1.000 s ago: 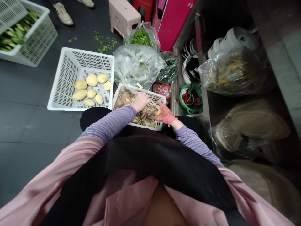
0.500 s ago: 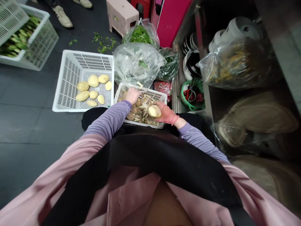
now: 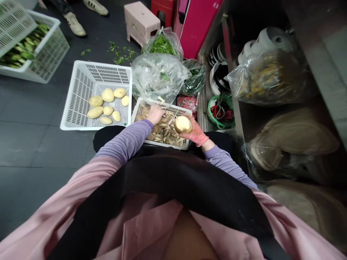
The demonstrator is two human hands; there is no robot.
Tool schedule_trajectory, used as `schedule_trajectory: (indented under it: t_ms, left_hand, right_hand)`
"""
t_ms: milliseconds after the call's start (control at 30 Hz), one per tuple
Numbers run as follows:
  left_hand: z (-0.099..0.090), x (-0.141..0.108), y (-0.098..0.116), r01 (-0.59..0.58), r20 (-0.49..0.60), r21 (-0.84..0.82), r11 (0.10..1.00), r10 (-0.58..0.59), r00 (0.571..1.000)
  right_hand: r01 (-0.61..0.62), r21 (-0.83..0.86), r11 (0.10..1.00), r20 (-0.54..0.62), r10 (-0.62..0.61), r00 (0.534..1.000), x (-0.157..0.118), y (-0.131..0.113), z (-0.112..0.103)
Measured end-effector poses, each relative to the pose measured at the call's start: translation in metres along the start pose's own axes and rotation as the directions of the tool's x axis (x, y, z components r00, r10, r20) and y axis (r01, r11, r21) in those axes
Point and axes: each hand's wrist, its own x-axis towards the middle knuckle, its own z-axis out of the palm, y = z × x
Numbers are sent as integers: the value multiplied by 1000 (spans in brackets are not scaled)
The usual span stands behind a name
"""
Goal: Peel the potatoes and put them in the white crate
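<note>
My right hand (image 3: 197, 135), in a pink glove, grips a partly peeled potato (image 3: 183, 124) with a pale bare patch facing up. My left hand (image 3: 155, 115), bare, is closed around a peeler (image 3: 164, 115), mostly hidden by the fingers. Both hands are over a small white basket (image 3: 138, 108) that holds brown unpeeled potatoes and a heap of peelings (image 3: 169, 133). To the left, a larger white basket (image 3: 69, 104) contains several peeled potatoes (image 3: 107, 95).
Behind the small basket lie clear plastic bags (image 3: 159, 74) and greens (image 3: 162, 45). A pink stool (image 3: 142, 20) stands farther back. Shelves at right hold a bagged bundle (image 3: 265, 77) and a green basket with scissors (image 3: 220, 112). Another person's shoes (image 3: 74, 24) show at upper left.
My right hand has turned the potato and raised it slightly to the right, so its peeled patch faces up more. The left hand has shifted slightly right and down with the peeler.
</note>
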Motion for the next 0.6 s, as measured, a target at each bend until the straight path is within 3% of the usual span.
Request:
schedule_trajectory:
  t_ms: [100, 233, 333, 433, 500, 600]
  left_hand:
    - [-3, 0, 9, 45, -28, -2, 999, -45, 999]
    - [-3, -2, 15, -78, -38, -27, 997, 77, 996]
    - [-3, -8, 11, 94, 53, 16, 995, -95, 994]
    - [-6, -17, 15, 294, 134, 20, 956, -294, 946]
    - [-7, -28, 26, 370, 220, -34, 929, -354, 909]
    - [-10, -48, 48, 442, 348, -164, 882, -368, 862]
  right_hand:
    - [-1, 19, 1000, -49, 1, 999, 5, 3, -2]
    - [-68, 116, 991, -96, 79, 992, 2, 11, -1]
    - [-76, 272, 959, -152, 121, 981, -8, 11, 0]
    - [-97, 411, 907, -217, 200, 955, -11, 17, 0]
    - [-128, 570, 812, -222, 302, 927, -7, 27, 1]
    - [-161, 822, 546, -170, 504, 847, 5, 46, 7]
